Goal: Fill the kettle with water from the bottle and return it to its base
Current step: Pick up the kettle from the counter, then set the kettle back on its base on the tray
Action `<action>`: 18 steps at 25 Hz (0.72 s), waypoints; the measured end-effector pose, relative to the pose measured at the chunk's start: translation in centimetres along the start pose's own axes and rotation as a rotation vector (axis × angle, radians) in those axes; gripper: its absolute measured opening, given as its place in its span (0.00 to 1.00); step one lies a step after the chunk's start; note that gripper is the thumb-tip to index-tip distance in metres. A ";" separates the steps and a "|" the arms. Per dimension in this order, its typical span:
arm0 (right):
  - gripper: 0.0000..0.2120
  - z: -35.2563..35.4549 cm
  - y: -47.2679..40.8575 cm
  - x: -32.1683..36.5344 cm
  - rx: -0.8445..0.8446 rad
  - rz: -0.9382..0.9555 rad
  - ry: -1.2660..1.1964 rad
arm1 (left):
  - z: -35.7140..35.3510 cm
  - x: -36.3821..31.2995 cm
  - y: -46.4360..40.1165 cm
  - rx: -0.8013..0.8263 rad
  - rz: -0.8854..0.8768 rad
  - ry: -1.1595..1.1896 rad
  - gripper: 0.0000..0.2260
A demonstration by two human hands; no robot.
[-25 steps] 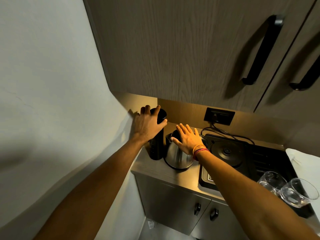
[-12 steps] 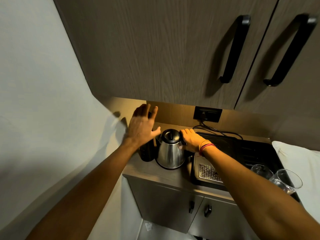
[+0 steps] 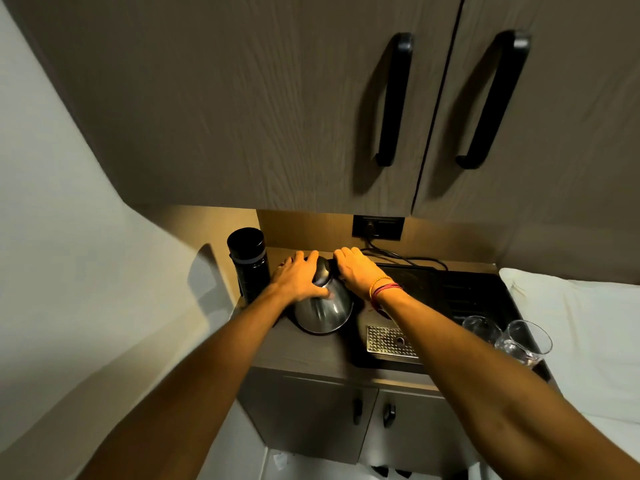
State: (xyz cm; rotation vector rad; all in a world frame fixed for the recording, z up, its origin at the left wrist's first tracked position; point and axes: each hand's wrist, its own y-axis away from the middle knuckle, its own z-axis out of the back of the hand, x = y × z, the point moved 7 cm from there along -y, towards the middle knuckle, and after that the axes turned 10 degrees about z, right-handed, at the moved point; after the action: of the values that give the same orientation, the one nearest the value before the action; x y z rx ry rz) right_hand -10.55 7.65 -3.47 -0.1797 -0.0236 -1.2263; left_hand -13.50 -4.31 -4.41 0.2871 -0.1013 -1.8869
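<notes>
A steel kettle stands on the counter, left of the black tray. My left hand lies over its lid and upper left side. My right hand is closed on the black handle at its upper right. A tall black bottle with its cap on stands upright just left of the kettle, by the wall, and no hand touches it. The kettle's base is hidden behind my right arm.
A black tray with a metal drip grate fills the counter's right side. Two clear glasses stand at its front right corner. A power cord runs from the wall socket. Cupboard doors hang low overhead. White bedding lies at right.
My left hand let go of the bottle and came down onto the kettle's lid. My right hand shifted from the lid to the handle. The view swung left.
</notes>
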 end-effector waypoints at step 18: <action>0.12 5.2 11.0 -16.7 -0.095 -0.274 -0.074 | 1.0 -19.8 -3.9 -0.074 -0.316 -0.122 0.49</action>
State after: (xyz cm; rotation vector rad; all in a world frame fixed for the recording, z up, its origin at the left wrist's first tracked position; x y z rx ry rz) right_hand -5.52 27.63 -1.60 -0.3130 -0.0560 -1.4944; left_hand -11.37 15.51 -1.32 0.1430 -0.0711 -2.2172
